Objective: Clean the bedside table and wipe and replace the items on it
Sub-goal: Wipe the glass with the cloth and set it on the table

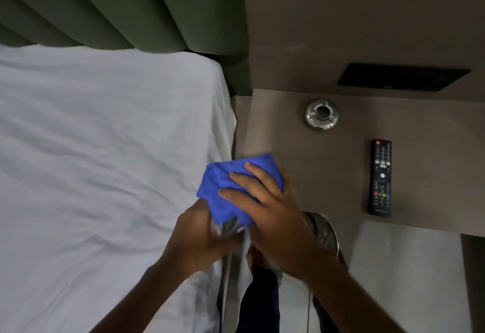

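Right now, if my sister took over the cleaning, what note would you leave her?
Right hand: pressing the blue cloth over an item.
Left hand: gripping that item from below; it looks shiny, but is too blurred to name.
Ashtray and remote: lying apart on the bedside table.
Done: cannot tell what is already wiped.
Left: finish this item, put it back, and wipe anything not yet done.

The brown desk (301, 154) carries a round metal ashtray (321, 114) near its back edge and a black remote control (380, 177) lying lengthwise toward the right. Beside it, the bed (105, 149) is covered by a rumpled white sheet.
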